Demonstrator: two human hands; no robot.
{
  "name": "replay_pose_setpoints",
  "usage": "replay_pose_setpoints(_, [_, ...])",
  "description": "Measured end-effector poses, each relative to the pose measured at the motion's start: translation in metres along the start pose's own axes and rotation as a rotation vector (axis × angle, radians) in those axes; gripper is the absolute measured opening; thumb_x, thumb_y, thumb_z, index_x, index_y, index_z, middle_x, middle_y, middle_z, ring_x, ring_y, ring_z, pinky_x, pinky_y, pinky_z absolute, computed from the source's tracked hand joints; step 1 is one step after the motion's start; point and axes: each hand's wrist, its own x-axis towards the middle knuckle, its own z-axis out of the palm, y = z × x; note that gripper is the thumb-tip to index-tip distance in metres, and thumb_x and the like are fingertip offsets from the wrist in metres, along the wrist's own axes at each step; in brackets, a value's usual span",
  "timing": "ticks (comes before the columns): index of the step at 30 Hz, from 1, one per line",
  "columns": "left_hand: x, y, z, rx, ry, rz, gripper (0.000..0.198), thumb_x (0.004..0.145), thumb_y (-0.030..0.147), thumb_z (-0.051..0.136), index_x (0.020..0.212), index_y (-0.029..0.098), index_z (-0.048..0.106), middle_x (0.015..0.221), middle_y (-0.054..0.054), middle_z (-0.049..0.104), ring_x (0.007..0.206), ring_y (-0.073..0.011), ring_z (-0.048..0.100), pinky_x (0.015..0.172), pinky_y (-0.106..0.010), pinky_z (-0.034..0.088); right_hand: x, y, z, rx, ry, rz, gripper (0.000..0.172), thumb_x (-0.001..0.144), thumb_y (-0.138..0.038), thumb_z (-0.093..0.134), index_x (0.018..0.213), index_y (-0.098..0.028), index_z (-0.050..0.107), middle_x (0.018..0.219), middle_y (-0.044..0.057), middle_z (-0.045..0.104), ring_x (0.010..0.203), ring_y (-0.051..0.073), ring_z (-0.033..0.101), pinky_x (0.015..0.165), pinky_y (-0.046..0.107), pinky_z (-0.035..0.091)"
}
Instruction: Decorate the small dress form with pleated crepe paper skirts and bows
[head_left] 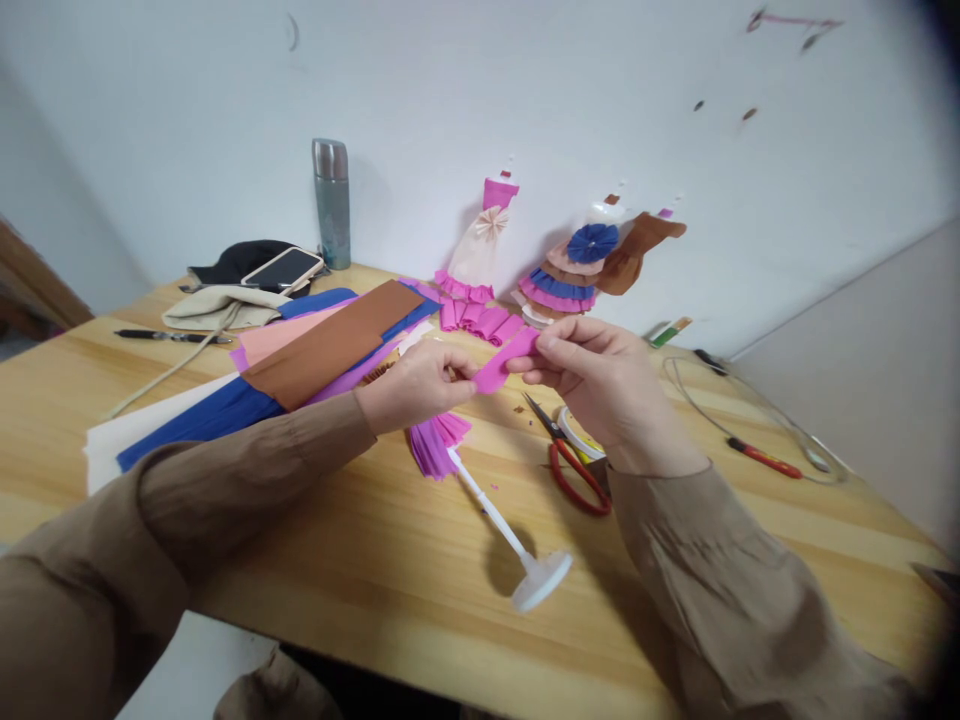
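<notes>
Both of my hands pinch a pink crepe-paper strip above the wooden table. My left hand grips its lower left end with closed fingers. My right hand grips the upper right end between thumb and fingers. Under my left hand lies a white doll stand on its side, with a pleated purple-pink paper skirt around its top. Red-handled scissors lie just below my right hand.
Sheets of brown, blue, pink and white crepe paper are spread at the left. A phone, a steel flask and a pen sit behind. Two paper dresses lean on the wall. A tape roll, wire and a red tool lie right.
</notes>
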Motion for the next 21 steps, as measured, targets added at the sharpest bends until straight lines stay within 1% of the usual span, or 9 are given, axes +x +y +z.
replay_pose_setpoints(3, [0.002, -0.002, 0.000, -0.066, 0.066, -0.046, 0.014, 0.072, 0.011, 0.058, 0.078, 0.012, 0.071, 0.058, 0.004, 0.051, 0.055, -0.0077, 0.043, 0.051, -0.019, 0.033, 0.001, 0.002, -0.002, -0.024, 0.009, -0.056, 0.025, 0.067, -0.033, 0.082, 0.068, -0.019, 0.061, 0.064, 0.001, 0.070, 0.062, 0.017, 0.073, 0.056, 0.025, 0.058])
replay_pose_setpoints(5, [0.003, -0.003, -0.001, -0.122, 0.161, -0.139, 0.018, 0.073, 0.010, 0.060, 0.087, 0.012, 0.071, 0.059, 0.004, 0.054, 0.053, -0.0076, 0.045, 0.051, -0.019, 0.035, 0.000, 0.003, -0.001, -0.056, 0.033, -0.122, 0.023, 0.071, -0.033, 0.079, 0.070, -0.019, 0.060, 0.065, 0.001, 0.069, 0.064, 0.018, 0.073, 0.058, 0.027, 0.059])
replay_pose_setpoints(7, [0.004, 0.000, -0.003, -0.160, 0.273, -0.258, 0.009, 0.076, 0.014, 0.061, 0.080, 0.011, 0.068, 0.057, 0.004, 0.054, 0.048, -0.0068, 0.044, 0.048, -0.019, 0.034, -0.003, 0.004, 0.001, -0.103, 0.059, -0.210, 0.019, 0.075, -0.031, 0.076, 0.072, -0.020, 0.061, 0.068, 0.002, 0.070, 0.067, 0.018, 0.073, 0.063, 0.030, 0.060])
replay_pose_setpoints(9, [0.003, 0.005, -0.005, -0.218, 0.329, -0.360, 0.020, 0.083, 0.023, 0.059, 0.067, 0.011, 0.064, 0.051, 0.002, 0.053, 0.041, -0.0054, 0.040, 0.043, -0.019, 0.029, -0.007, 0.005, 0.004, -0.169, 0.093, -0.320, 0.013, 0.079, -0.028, 0.072, 0.075, -0.020, 0.063, 0.072, 0.003, 0.072, 0.069, 0.019, 0.073, 0.066, 0.033, 0.060])
replay_pose_setpoints(11, [0.000, 0.011, -0.005, -0.333, 0.266, -0.452, 0.040, 0.089, 0.039, 0.055, 0.060, 0.011, 0.061, 0.045, 0.001, 0.049, 0.036, -0.0049, 0.035, 0.039, -0.020, 0.023, -0.011, 0.006, 0.007, -0.280, 0.112, -0.443, 0.007, 0.082, -0.025, 0.069, 0.077, -0.021, 0.066, 0.077, 0.005, 0.073, 0.071, 0.020, 0.072, 0.068, 0.036, 0.060])
replay_pose_setpoints(13, [-0.002, 0.016, -0.004, -0.498, 0.106, -0.516, 0.052, 0.089, 0.054, 0.050, 0.063, 0.011, 0.062, 0.045, 0.000, 0.049, 0.034, -0.0053, 0.034, 0.036, -0.021, 0.020, -0.016, 0.007, 0.010, -0.425, 0.090, -0.573, 0.003, 0.082, -0.022, 0.068, 0.081, -0.023, 0.070, 0.083, 0.006, 0.074, 0.077, 0.022, 0.072, 0.072, 0.039, 0.059])
replay_pose_setpoints(16, [-0.006, 0.021, -0.001, -0.738, -0.059, -0.489, 0.055, 0.087, 0.064, 0.049, 0.072, 0.012, 0.062, 0.052, -0.002, 0.055, 0.036, -0.0057, 0.036, 0.036, -0.020, 0.022, -0.020, 0.010, 0.009, -0.604, -0.029, -0.740, 0.013, 0.080, -0.016, 0.068, 0.084, -0.027, 0.072, 0.093, 0.007, 0.076, 0.090, 0.026, 0.072, 0.083, 0.043, 0.058])
replay_pose_setpoints(18, [-0.006, 0.022, -0.001, -0.838, -0.059, -0.474, 0.052, 0.086, 0.064, 0.052, 0.071, 0.014, 0.058, 0.054, -0.002, 0.056, 0.037, -0.0055, 0.035, 0.035, -0.019, 0.021, -0.021, 0.013, 0.008, -0.672, -0.113, -0.818, 0.020, 0.079, -0.011, 0.068, 0.087, -0.029, 0.072, 0.097, 0.006, 0.077, 0.094, 0.026, 0.072, 0.086, 0.042, 0.057])
replay_pose_setpoints(21, [-0.004, 0.024, -0.005, -0.928, 0.008, -0.515, 0.048, 0.086, 0.057, 0.056, 0.065, 0.015, 0.052, 0.052, 0.000, 0.051, 0.036, -0.0044, 0.033, 0.034, -0.018, 0.019, -0.021, 0.018, 0.006, -0.775, -0.188, -0.937, 0.026, 0.079, -0.008, 0.068, 0.093, -0.028, 0.071, 0.102, 0.006, 0.076, 0.095, 0.024, 0.072, 0.083, 0.037, 0.058])
